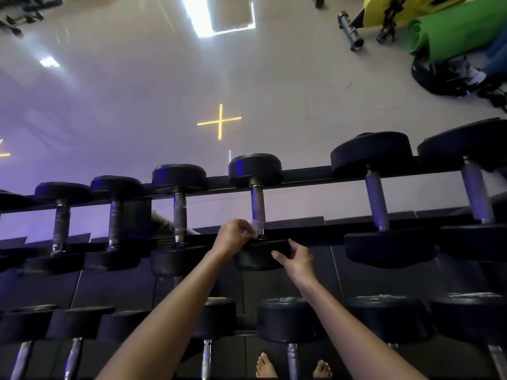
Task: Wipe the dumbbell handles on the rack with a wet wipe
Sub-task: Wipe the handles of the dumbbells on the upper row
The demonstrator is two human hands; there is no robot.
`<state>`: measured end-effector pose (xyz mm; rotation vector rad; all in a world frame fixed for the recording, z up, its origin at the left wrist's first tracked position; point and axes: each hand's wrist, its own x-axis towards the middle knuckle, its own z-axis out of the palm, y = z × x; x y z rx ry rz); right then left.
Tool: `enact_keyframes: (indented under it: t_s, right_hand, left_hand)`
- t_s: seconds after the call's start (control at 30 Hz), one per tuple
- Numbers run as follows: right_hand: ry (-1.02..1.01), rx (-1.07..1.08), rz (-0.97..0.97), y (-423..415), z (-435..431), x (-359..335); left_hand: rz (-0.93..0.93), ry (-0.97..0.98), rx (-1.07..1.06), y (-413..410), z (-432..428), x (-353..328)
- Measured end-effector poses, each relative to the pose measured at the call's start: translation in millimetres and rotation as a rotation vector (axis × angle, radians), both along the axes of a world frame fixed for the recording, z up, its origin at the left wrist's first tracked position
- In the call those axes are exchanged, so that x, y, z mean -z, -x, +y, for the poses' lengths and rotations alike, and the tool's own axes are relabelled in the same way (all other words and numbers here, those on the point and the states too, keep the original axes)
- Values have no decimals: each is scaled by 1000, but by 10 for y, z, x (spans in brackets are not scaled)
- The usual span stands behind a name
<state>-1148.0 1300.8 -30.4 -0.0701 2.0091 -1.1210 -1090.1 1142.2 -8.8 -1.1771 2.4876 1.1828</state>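
A black rack holds a row of black dumbbells with metal handles. My left hand pinches a small white wet wipe against the near end of the middle dumbbell's handle. My right hand rests with relaxed fingers on that dumbbell's near head, thumb on its front face. Neighbouring handles stand to the left and right.
A lower rack row of dumbbells sits near my arms, and my bare feet show beneath it. Beyond the rack lies a glossy pale floor. Green and yellow rolled mats and a black bar lie at the far right.
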Motion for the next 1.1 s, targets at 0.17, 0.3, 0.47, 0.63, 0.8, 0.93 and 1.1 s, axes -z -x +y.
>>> enact_keyframes:
  t_s: [0.17,0.3,0.47,0.63,0.8,0.93,1.1]
  right_hand:
    - [17,13,-21,3,11,29]
    - [40,32,-25,25,31,54]
    - [41,37,-10,38,38,80]
    - [44,37,2,33,46,57]
    - [32,8,-14,92,66,24]
    - [29,-4,-29,145,50,43]
    - [27,3,-36,137,29,64]
  left_hand:
    - [-28,-183,-148,71,-150,130]
    - [-32,-335,-162,116,-200,150]
    - [-84,-326,-55,65,-261,89]
    - [-104,-301,-104,163,-227,210]
    - [-66,-276,-100,100,-185,92]
    - [168,-248,-206,197,-264,-123]
    - [488,246,-228,584,-19,7]
